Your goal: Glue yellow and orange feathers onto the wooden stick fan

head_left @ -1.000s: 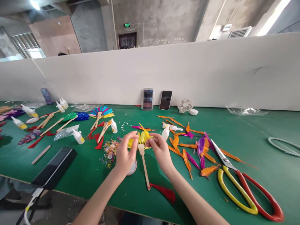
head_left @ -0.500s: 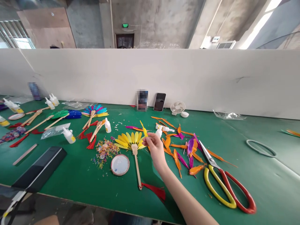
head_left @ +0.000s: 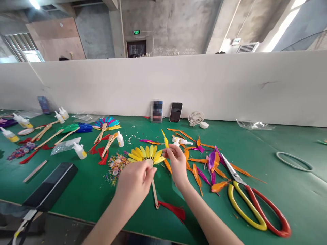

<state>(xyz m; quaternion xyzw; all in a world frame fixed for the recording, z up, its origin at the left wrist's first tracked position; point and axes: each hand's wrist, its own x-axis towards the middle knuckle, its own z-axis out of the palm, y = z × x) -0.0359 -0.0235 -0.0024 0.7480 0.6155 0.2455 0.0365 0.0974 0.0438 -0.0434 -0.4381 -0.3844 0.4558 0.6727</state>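
My right hand pinches a yellow feather, held upright just right of the feather fan. Yellow feathers spread from the top of this fan, which has a thin wooden handle and a red tassel. Closed fingers of my left hand are in front of the wooden head of the fan; their tips are partly hidden, so I cannot tell whether they grip it. Both the small white lid and part of the handle are covered by that hand.
Orange and purple feathers lie to the right beside large scissors. Colourful bits, glue bottles and finished-looking fans are at left, with a black power bank. A phone and small fan stand behind.
My left hand has come in from below over the fan's head, covering the white lid. My right hand still holds the yellow feather. The view has shifted slightly.
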